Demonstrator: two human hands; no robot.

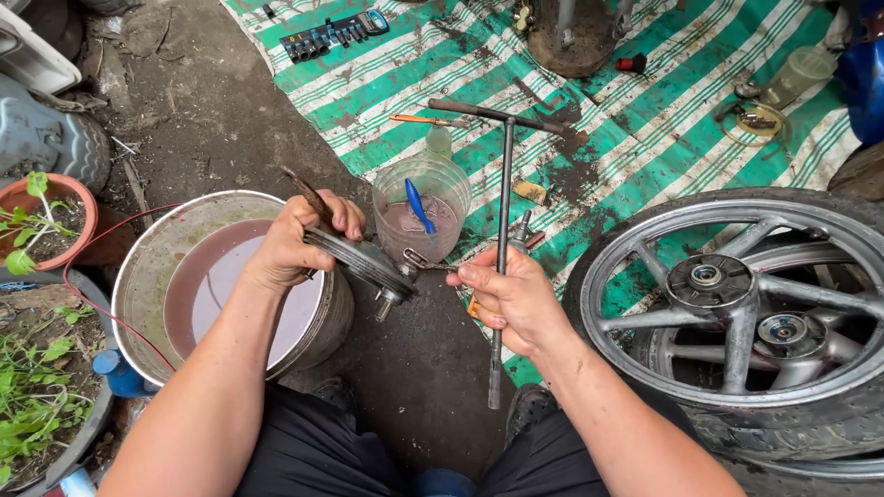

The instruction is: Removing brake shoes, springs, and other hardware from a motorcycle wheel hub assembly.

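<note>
The left hand (pixel 293 241) reaches forward over a metal basin (pixel 147 276), fingers clenched around a round, ribbed metal part (pixel 362 262) together with a thin brush handle (pixel 311 196) that sticks up toward 11 o'clock. The part tilts down toward 4 o'clock, just over the basin's rim, with short studs at its lower end. The right hand (pixel 512 299) sits at 3 o'clock from the part, gripping the shaft of a long T-handle wrench (pixel 504 216); the shaft runs from 12 to 6 o'clock through the fist, its crossbar far from the person.

One basin holds murky, reddish-brown liquid. One clear plastic cup (pixel 422 219), at 12 o'clock from the part, holds similar liquid and one blue tool (pixel 419 204). Two spoked motorcycle wheels with tyres (pixel 737 313) lie stacked at 3 o'clock. One socket set strip (pixel 333 35) lies at 12 o'clock, far off.

The ground is dark, oily dirt, part covered by a green-and-white striped tarp (pixel 645 138). A potted plant (pixel 41 221) stands at 9 o'clock, outdoors.
</note>
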